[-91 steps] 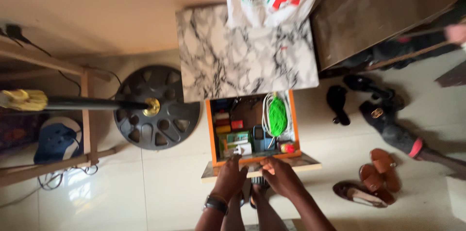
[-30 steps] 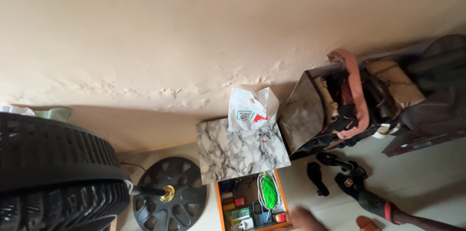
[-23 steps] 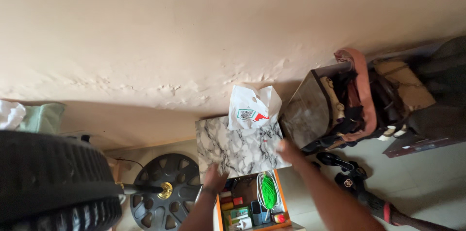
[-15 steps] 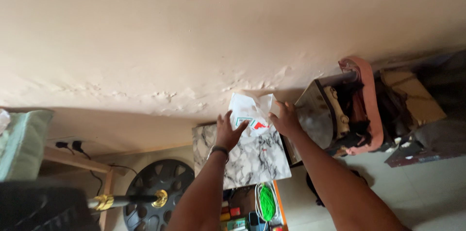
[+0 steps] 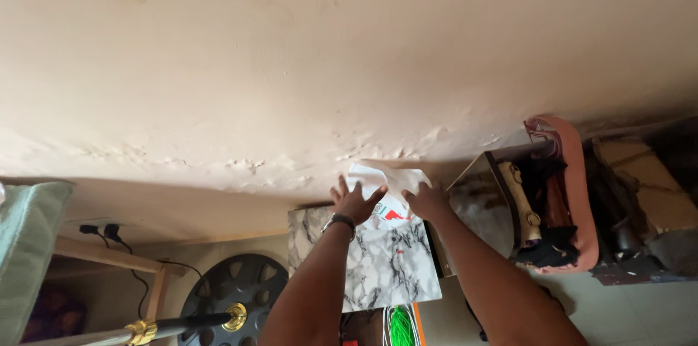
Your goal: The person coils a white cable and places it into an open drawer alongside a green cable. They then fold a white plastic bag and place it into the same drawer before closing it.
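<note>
Both hands reach a white plastic bag at the back edge of a marble-patterned cabinet top, against the wall. The left hand, fingers spread, presses flat on the bag's front; the right hand covers its right side — apparently gripping, though its fingers are hidden. A green cord is cut off below.

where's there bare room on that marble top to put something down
The marble top is bare in front, from the hands down to its near edge. The back is crowded: left hand and right hand rest on the white plastic bag by the wall.
</note>
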